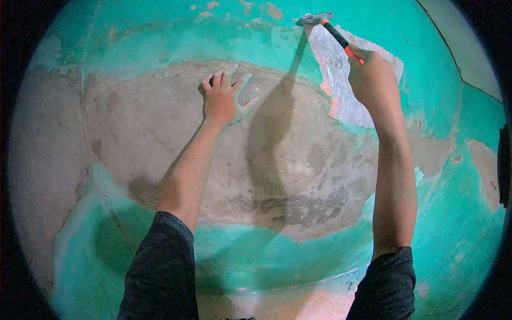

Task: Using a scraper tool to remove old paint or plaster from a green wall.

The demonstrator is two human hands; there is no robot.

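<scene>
A hammer (337,36) with a metal head and a black and orange handle is gripped in my right hand (375,80). My fingers wrap round the lower end of its handle. The thin end of the head meets the wall, or comes very near it, at the top edge of a pale bare patch (345,80) in the green paint. With fingers spread, my left hand (223,101) rests against the wall on a large grey-brown bare area (176,122), just below its upper paint edge. Nothing is in that hand. Greenish dust lies on its fingers.
Green paint (256,250) surrounds the bare area, with chipped spots (274,12) along the top. A grey unpainted strip (48,160) runs down the left. A dark object (503,165) stands at the right rim. My arms cast shadows on the wall.
</scene>
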